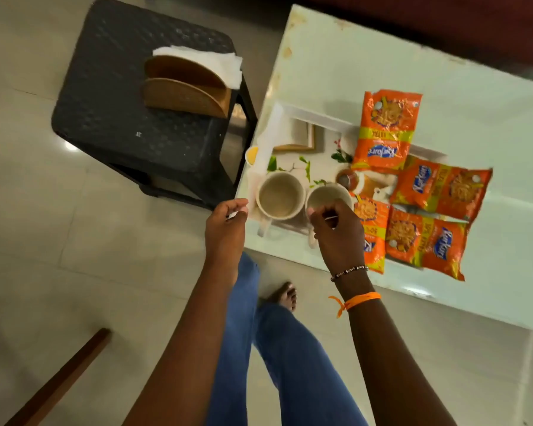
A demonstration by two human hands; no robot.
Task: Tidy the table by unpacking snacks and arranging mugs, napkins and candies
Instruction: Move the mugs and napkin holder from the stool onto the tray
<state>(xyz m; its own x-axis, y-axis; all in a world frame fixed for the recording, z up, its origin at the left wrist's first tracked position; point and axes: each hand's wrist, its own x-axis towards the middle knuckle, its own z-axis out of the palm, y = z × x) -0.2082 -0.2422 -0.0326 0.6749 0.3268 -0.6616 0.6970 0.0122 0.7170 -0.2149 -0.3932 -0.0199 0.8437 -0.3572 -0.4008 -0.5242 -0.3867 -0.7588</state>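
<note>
Standing side by side on a white tray [317, 116] near the front left corner of the glass-topped desk [474, 87] are two cream mugs, both empty. The left mug [280, 195] is untouched; the right mug [323, 193] has the right hand [336, 235] at its near rim, fingers curled together with a thin pale object pinched at the fingertips, too small to identify. The left hand [225, 229] hovers at the tray's near left corner, fingers bent around a small white item whose nature cannot be told; whether it also touches the tray is unclear. Four orange snack packets lie unopened on the desk just right of the mugs: one [385, 130] overlapping the tray's far right edge, one [443, 187] to its right, one [425, 241] nearest the front edge, and one [373, 232] partly hidden by the right wrist. A small brown-filled cup [345, 176] sits on the tray between the right mug and the packets. The tray surface carries a printed leaf pattern, and a small framed square [299, 136] rests on its far part. Well apart to the left, a dark plastic stool [120, 103] bears a wooden napkin holder [185, 87] with white napkins [210, 61] upright in it. Blue trousers and a bare foot [285, 298] appear over the tiled floor [59, 241].
</note>
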